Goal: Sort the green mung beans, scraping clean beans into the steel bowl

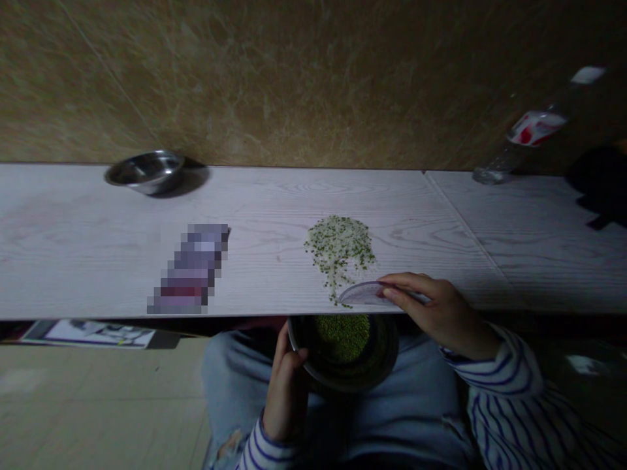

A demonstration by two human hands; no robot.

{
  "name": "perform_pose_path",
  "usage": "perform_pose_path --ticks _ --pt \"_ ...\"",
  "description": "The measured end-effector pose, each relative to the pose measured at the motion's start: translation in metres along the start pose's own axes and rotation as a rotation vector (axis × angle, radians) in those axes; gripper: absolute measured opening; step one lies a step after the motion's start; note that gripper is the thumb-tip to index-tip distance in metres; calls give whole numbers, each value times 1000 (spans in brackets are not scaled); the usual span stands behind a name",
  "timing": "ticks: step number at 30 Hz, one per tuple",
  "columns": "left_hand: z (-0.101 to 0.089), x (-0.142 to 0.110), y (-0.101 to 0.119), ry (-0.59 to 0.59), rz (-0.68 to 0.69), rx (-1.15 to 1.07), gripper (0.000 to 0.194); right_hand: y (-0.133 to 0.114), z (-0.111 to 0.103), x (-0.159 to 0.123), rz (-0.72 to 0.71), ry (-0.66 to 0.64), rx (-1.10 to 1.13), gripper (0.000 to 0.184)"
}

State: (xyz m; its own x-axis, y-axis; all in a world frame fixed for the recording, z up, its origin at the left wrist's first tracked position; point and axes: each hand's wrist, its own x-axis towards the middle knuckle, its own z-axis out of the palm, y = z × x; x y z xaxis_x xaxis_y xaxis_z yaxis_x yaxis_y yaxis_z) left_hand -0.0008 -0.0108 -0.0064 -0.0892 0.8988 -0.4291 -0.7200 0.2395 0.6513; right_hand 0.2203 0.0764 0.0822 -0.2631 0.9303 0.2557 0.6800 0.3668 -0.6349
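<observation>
My left hand (289, 375) grips the left rim of a metal bowl (386, 359), thumb over the edge. The bowl is on my lap, just under the table's front edge, and green mung beans (343, 336) lie in its bottom. Between thumb and fingers, my right hand (435, 310) pinches a clear, half-round plastic protractor (365, 293) near the table edge. Just beyond the protractor a pile of white grains, which look like rice, mixed with green beans (340, 241) is spread on the table. A thin trail of it runs toward the edge.
An empty metal bowl (147, 173) stands at the back left by the wall. Nearer sits a blurred-out flat object (191, 267). At the back right are a clear plastic bottle (536, 127) and a dark object (600, 183). An open shelf (98, 333) shows below the tabletop.
</observation>
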Motion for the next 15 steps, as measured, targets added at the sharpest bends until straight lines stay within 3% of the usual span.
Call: perform_pose_path --ticks 15 --pt "-1 1 -1 36 -9 29 57 -1 3 3 -1 -1 -18 23"
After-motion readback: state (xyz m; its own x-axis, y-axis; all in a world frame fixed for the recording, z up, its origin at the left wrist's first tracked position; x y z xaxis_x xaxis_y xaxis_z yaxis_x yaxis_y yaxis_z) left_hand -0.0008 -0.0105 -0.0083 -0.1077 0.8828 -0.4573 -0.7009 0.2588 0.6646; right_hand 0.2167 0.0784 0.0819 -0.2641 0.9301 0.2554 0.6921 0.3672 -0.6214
